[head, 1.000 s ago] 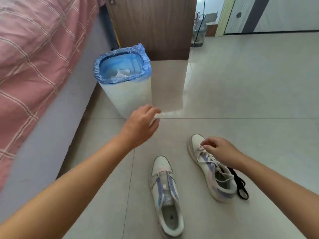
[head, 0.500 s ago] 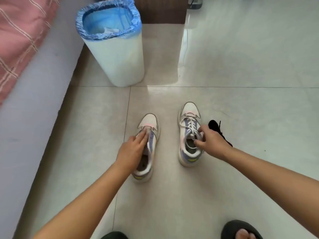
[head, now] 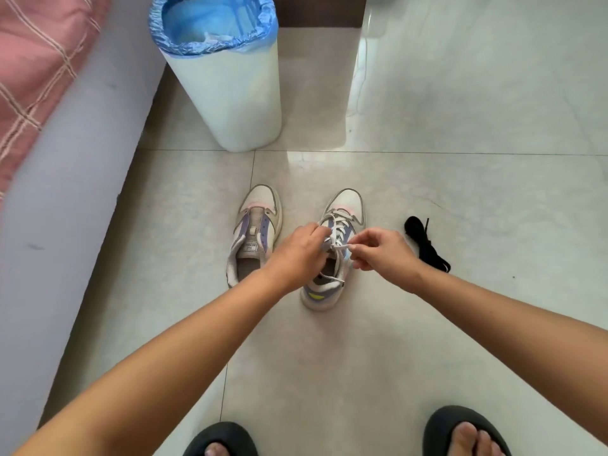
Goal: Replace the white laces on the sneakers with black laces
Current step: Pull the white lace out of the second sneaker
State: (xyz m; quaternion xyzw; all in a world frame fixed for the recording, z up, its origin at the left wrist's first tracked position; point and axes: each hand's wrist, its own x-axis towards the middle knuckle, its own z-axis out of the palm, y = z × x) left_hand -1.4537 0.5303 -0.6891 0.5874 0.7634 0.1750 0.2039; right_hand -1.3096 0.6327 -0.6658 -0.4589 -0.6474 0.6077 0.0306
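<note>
Both my hands meet at the laced sneaker (head: pixel 332 258), toe pointing away.
My right hand (head: pixel 381 251) pinches the white lace (head: pixel 340 247); my left hand (head: pixel 301 250) grips beside it; black laces (head: pixel 426 245) lie rightward.

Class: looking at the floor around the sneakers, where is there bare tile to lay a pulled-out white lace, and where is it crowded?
Free: the tiles between the laced sneaker and the slippers; the tiles right of the black laces. Crowded: the gap between both sneakers, where the left hand and right hand work; the strip between the unlaced sneaker and the bin.
</note>
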